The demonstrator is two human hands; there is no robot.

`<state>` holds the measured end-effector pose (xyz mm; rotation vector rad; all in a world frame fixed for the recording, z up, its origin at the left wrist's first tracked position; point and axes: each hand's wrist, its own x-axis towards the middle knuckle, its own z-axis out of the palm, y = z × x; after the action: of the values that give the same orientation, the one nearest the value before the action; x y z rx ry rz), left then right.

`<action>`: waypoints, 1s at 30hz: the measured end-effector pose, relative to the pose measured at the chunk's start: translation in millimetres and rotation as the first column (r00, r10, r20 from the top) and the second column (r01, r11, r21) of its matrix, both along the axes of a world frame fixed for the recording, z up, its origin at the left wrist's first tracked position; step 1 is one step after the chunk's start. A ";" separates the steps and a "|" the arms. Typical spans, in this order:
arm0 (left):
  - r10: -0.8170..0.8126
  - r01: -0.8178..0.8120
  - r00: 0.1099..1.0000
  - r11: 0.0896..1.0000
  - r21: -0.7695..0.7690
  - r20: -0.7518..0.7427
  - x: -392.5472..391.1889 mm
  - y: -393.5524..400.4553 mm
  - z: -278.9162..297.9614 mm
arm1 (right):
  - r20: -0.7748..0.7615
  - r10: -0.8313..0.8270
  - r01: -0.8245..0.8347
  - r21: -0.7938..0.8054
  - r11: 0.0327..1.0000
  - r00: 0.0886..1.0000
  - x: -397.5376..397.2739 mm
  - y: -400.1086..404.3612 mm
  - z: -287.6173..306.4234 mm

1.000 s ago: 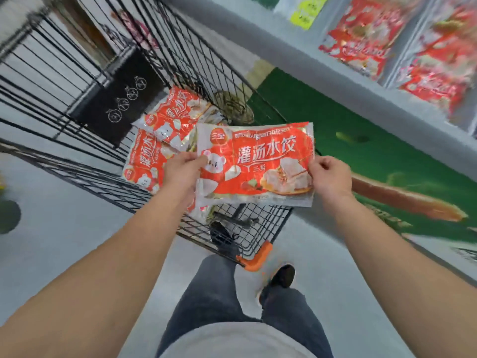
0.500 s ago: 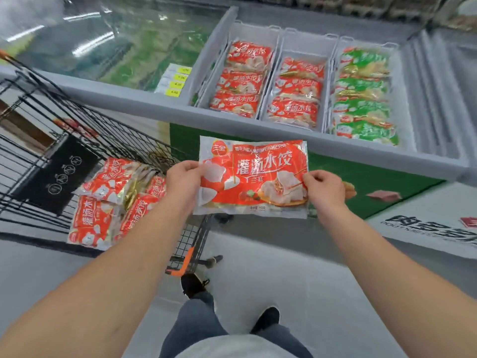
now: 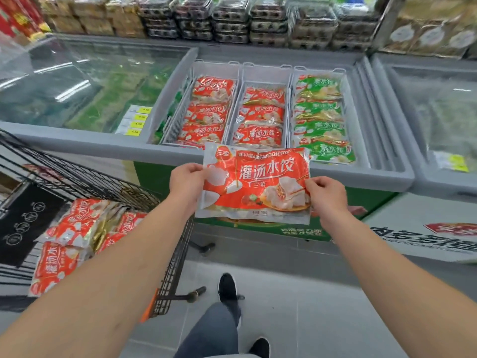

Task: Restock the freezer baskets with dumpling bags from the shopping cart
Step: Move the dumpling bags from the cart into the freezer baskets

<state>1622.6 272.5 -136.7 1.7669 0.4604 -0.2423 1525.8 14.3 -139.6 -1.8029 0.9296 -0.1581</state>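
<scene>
We see the left hand (image 3: 186, 180) pinching the left edge of a red dumpling bag (image 3: 255, 184), fingers curled over its rim, while the right hand (image 3: 325, 195) grips the right edge the same way. The bag is held flat and face-up at the centre of the frame, in the air just in front of the freezer (image 3: 361, 174), its top edge overlapping the freezer's near rim in our view.

Just above the bag we find three white baskets side by side inside the freezer: the left basket (image 3: 178, 109) and the middle basket (image 3: 265, 73) each hold rows of red bags, and the right basket (image 3: 344, 104) holds green bags (image 3: 321, 120).

At the lower left of the frame stands the shopping cart (image 3: 85, 177), with more red dumpling bags (image 3: 74, 228) lying in a loose pile inside it. Across the top of the frame we see stacked egg cartons (image 3: 232, 19) behind the freezer. At the bottom, the person's legs and dark shoes (image 3: 228, 286) stand on the grey floor.
</scene>
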 end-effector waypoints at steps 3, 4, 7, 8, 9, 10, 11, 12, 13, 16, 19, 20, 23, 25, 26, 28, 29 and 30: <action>-0.004 0.004 1.000 1.000 0.016 -0.012 35.1 -13.8 -7.0 | -0.011 0.017 -0.017 0.005 1.000 1.000 35.1 -12.0 -8.0; -0.003 0.003 1.000 1.000 0.014 -0.018 58.0 -18.3 -12.5 | -0.017 0.015 -0.015 0.008 1.000 1.000 57.3 -17.9 -12.9; -0.040 0.040 0.999 0.998 0.042 0.005 96.1 -26.2 -21.3 | -0.012 0.025 -0.025 -0.002 1.000 1.000 91.7 -24.2 -16.6; -0.053 0.052 0.999 0.998 0.045 0.005 117.6 -31.2 -22.4 | -0.021 0.021 -0.021 -0.005 1.000 1.000 113.0 -28.3 -19.7; -0.071 0.071 0.997 0.996 0.051 0.010 139.4 -36.4 -24.8 | -0.027 0.013 -0.013 -0.008 1.000 1.000 134.0 -32.2 -22.5; -0.087 0.087 0.996 0.995 0.057 0.008 157.0 -40.9 -25.0 | -0.043 0.005 -0.005 -0.007 1.000 0.999 151.2 -34.1 -23.2; -0.102 0.101 0.995 0.993 0.063 0.011 173.6 -44.9 -25.5 | -0.049 -0.004 0.004 -0.005 1.000 0.999 167.1 -37.1 -24.9; -0.116 0.115 0.993 0.991 0.074 0.009 193.5 -50.5 -24.0 | -0.055 -0.018 0.017 -0.013 1.000 0.998 186.3 -41.1 -26.1; -0.121 0.120 0.993 0.990 0.074 0.009 209.2 -55.1 -24.7 | -0.053 -0.029 0.028 -0.013 1.000 0.998 200.0 -44.6 -27.3; -0.125 0.126 0.992 0.991 0.043 -0.013 251.7 -70.0 -26.4 | -0.053 -0.059 0.058 -0.017 0.998 0.997 237.7 -55.5 -30.0; -0.105 0.106 0.994 0.994 0.029 -0.022 283.7 -85.4 -29.6 | -0.030 -0.074 0.073 -0.011 0.997 0.997 269.0 -67.9 -33.6; -0.099 0.100 0.995 0.995 0.021 -0.026 295.0 -91.5 -31.9 | -0.031 -0.081 0.081 -0.008 0.997 0.996 280.8 -73.1 -36.7; -0.083 0.085 0.995 0.995 0.047 -0.049 325.0 -112.1 -41.5 | -0.052 -0.084 0.085 0.015 0.996 0.995 314.0 -91.9 -51.0; -0.086 0.090 0.995 0.993 0.076 -0.058 337.8 -122.9 -47.4 | -0.068 -0.079 0.082 0.046 0.996 0.995 328.1 -101.2 -61.8; -0.087 0.093 0.994 0.991 0.095 -0.062 345.2 -129.1 -53.4 | -0.086 -0.063 0.068 0.053 0.996 0.994 336.2 -107.1 -69.0; -0.101 0.110 0.992 0.985 0.136 -0.071 356.8 -139.1 -66.8 | -0.128 -0.019 0.026 0.048 0.999 0.992 349.1 -116.8 -84.2; -0.108 0.123 0.990 0.979 0.164 -0.093 359.9 -141.6 -76.0 | -0.156 0.002 0.004 0.042 0.999 0.988 353.1 -120.1 -92.8; -0.119 0.138 0.987 0.973 0.186 -0.111 359.9 -141.7 -80.9 | -0.174 0.020 -0.013 0.040 0.999 0.985 354.4 -119.8 -98.2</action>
<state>1982.4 130.9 -217.6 1.9842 0.4530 -0.3893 1880.1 -105.5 -237.8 -1.8086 1.0331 0.0287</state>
